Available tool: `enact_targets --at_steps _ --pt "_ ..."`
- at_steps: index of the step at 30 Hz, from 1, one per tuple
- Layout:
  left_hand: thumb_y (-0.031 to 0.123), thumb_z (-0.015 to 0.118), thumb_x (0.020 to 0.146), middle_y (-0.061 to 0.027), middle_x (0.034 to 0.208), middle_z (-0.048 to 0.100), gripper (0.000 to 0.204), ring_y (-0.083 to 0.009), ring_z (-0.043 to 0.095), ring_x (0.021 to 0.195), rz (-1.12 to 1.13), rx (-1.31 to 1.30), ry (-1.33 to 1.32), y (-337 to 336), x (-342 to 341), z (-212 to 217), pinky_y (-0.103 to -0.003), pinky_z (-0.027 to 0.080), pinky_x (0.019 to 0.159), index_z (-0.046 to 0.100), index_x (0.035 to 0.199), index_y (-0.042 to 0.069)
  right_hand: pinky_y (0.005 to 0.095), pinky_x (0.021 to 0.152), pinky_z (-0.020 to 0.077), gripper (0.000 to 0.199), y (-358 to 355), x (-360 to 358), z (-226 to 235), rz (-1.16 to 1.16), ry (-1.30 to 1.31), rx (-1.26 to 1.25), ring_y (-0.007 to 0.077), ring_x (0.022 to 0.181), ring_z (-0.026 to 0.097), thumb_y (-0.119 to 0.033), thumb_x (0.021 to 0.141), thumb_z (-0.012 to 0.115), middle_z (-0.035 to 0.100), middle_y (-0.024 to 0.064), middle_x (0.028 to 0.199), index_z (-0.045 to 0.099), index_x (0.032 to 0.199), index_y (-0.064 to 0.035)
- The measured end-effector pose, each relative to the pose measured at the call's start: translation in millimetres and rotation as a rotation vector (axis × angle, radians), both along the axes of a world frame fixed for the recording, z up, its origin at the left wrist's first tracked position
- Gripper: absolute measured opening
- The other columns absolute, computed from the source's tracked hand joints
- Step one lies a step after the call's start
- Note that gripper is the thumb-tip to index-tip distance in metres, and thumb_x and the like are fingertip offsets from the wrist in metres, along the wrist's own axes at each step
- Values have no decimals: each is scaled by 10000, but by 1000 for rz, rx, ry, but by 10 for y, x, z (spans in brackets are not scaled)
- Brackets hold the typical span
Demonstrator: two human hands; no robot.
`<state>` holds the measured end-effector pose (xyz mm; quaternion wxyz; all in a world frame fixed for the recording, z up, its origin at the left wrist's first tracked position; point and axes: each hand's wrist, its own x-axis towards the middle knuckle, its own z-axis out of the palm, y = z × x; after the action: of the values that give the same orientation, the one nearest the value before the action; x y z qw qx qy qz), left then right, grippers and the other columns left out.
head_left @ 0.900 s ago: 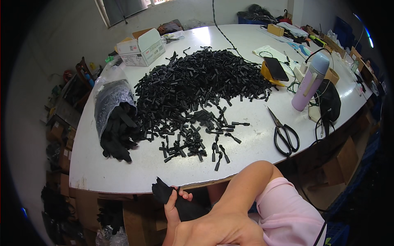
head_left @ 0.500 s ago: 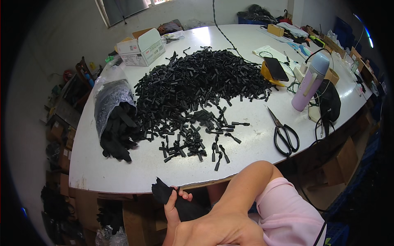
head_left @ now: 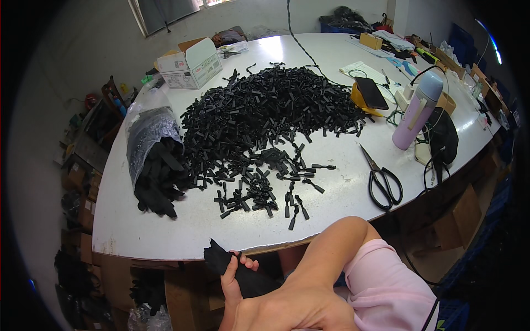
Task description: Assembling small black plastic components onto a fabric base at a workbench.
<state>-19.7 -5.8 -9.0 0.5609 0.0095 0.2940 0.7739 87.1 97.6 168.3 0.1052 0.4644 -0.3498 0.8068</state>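
My two hands are low in front of me, below the near edge of the round white table (head_left: pixel 165 231). My left hand (head_left: pixel 234 281) has its fingers curled around a flat piece of black fabric (head_left: pixel 232 267), thumb side up. My right hand (head_left: pixel 292 309) lies over it, knuckles toward me, and I cannot tell what its fingers are doing underneath; its forearm runs up and right to the bent elbow by the table edge, with a pink sleeve (head_left: pixel 386 287) beside it.

The black fabric piece runs its length from lower right to upper left, its free end pointing up toward the table edge, just beneath it and not touching that I can see.

On the table, the strip between the near edge and the big heap of small black plastic parts (head_left: pixel 259 127) is bare. A clear bag of black fabric pieces (head_left: pixel 152 160) lies to the left, black-handled scissors (head_left: pixel 381 179) to the right, near a lilac bottle (head_left: pixel 417 110).
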Motion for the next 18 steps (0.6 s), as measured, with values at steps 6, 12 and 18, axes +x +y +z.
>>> enact_targets --at_steps 6,12,18 --pt "150 476 836 -31 743 467 78 -145 478 697 1 -1 6 -2 -4 -7 -322 441 739 474 891 94 275 482 451 632 -1 5 4 11 -8 -5 225 635 595 -353 725 605 588 217 802 440 1025 179" --pt "146 474 836 -31 743 467 74 -144 478 695 0 -3 5 -1 -8 -15 -322 441 736 474 889 95 277 494 456 632 -67 14 -34 61 -79 22 229 649 597 -351 727 603 587 220 816 438 1028 180" --pt "146 465 841 -34 746 466 72 -144 478 694 2 -13 8 -2 -2 -1 -322 444 739 472 891 95 283 512 462 640 -72 21 -24 64 -99 27 238 671 598 -358 727 602 584 224 834 436 1029 181"
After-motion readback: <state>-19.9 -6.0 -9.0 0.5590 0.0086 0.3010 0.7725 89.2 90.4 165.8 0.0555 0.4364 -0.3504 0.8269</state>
